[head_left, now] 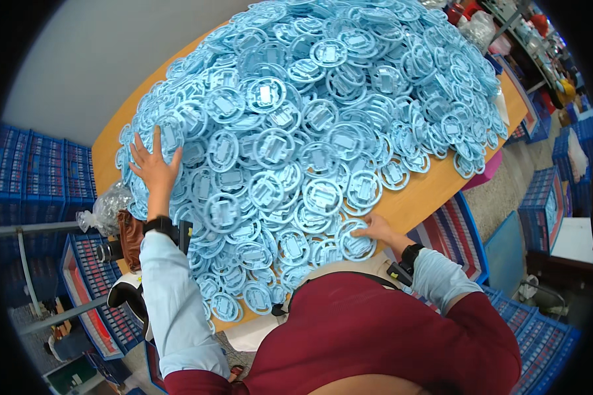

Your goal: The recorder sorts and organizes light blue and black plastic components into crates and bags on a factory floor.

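A big heap of light-blue round plastic parts point(273, 148), each a ring with a rectangular frame inside, covers most of the wooden table point(418, 197). My left hand point(155, 166) lies on the heap's left side, fingers spread, touching the parts beneath and gripping none. At the near edge of the heap, my right hand point(379, 229) pinches the rim of one light-blue plastic ring point(356, 242), thumb and fingers closed on its right side. That ring lies tilted close to my body, and some of my right fingers are hidden.
Blue crates with striped contents stand left point(43, 168) and right point(451, 230) of the table. A clear plastic bag point(109, 209) and a brown pouch point(130, 240) sit by the left edge. A grey wall point(105, 62) rises behind. Cluttered shelves point(534, 46) stand far right.
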### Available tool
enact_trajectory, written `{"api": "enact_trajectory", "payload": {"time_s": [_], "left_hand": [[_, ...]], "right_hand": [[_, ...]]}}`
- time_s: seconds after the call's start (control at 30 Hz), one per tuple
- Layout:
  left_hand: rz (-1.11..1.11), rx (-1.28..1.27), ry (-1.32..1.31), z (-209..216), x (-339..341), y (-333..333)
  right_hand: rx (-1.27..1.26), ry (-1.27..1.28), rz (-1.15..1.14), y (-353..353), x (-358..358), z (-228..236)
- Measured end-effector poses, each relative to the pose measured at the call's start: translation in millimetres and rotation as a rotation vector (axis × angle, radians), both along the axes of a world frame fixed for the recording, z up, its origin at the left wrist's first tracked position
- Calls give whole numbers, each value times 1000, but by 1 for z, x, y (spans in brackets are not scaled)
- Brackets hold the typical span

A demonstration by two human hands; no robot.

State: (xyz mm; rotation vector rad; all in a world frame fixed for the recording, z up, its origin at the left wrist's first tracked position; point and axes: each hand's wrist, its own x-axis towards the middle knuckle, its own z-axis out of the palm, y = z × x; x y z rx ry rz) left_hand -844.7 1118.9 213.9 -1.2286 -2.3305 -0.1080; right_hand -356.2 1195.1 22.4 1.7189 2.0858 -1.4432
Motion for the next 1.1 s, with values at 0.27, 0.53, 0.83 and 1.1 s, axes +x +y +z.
{"api": "enact_trajectory", "payload": {"time_s": [0.27,0.53,0.83,1.1], "left_hand": [[118,138,-526,-73,172,-187],[535,273,-955,-157,307,-283],[710,532,-1252,-205,281,-286],[393,223,-1157,-189,278,-309]], "right_hand": [[-18,137,276,-10,-24,36],[-128,591,226,95,-116,146],[-653,-125,234,30,-41,40],[-749,83,511,-35,-88,11]]}}
